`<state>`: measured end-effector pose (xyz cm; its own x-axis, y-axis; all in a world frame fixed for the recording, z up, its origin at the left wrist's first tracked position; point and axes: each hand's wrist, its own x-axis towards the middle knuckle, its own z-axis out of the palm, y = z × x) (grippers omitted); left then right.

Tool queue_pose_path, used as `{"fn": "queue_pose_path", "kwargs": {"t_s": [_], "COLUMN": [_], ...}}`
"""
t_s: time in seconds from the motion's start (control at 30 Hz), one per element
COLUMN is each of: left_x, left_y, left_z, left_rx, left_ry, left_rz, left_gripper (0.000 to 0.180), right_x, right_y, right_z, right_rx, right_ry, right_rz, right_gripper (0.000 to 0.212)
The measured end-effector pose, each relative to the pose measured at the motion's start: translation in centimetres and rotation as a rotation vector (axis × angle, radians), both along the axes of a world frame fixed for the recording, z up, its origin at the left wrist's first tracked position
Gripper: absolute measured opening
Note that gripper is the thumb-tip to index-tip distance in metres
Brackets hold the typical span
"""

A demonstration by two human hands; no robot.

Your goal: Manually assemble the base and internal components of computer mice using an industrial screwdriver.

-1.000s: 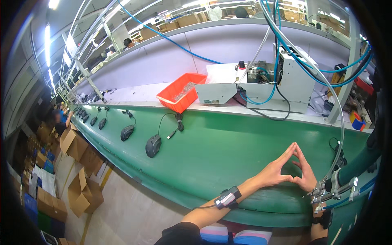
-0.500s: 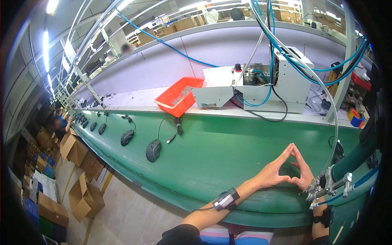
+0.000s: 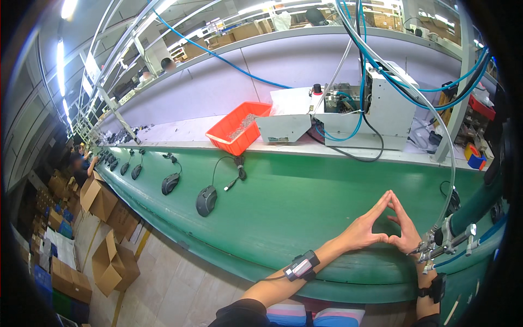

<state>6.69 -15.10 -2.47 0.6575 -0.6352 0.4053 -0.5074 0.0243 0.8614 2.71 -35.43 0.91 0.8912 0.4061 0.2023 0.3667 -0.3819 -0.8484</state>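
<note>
Green belt [image 3: 283, 218], with the nearest mouse [image 3: 206, 201] left unheld

Nothing is grasped by either hand. The left hand [image 3: 360, 232] and the right hand [image 3: 407, 237] are held to the right of the red bin [image 3: 224, 144] and on the person's side of it. Both are opened out, with fingertips and thumbs brought together so that a gap is framed between the palms. The right wrist is partly hidden by a metal fitting [image 3: 455, 241], set farther to the bin's right.

Compared with half a second ago, little is changed: the joined pose is kept, while the nearest mouse appears to be shifted very slightly rightward against the bin. It is judged from this that the mouse is carried by the belt, and that no handling is under way.

That mouse is found in front of the bin and a little to its left; its bundled cord [image 3: 239, 170] is laid just in front of the bin. More mice [image 3: 170, 183] are spaced out farther to the bin's left. A white machine [image 3: 392, 117] is placed to its right.
</note>
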Motion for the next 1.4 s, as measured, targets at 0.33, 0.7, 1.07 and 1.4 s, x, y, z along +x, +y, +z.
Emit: {"fn": "queue_pose_path", "kwargs": {"t_s": [0.33,0.7,1.07,1.4], "left_x": [0.1,-0.1,-0.1,-0.5], "left_y": [0.1,-0.1,0.1,0.0], "left_z": [0.0,0.0,-0.1,0.4], "left_rx": [0.021,0.029,0.039,-0.036], "left_ry": [-0.018,0.018,0.016,0.093], "left_rz": [0.018,0.019,0.042,0.034], "left_gripper": [0.113,0.114,0.116,0.115], "right_x": [0.1,0.0,0.3,0.2], "right_y": [0.0,-0.1,-0.4,-0.6], "right_z": [-0.1,-0.1,-0.8,-0.6], "right_rx": [-0.007,0.015,0.009,-0.017], "right_ry": [-0.002,0.021,-0.032,-0.089], "right_rz": [0.008,-0.006,-0.025,-0.044], "right_gripper": [0.128,0.129,0.119,0.117]}}
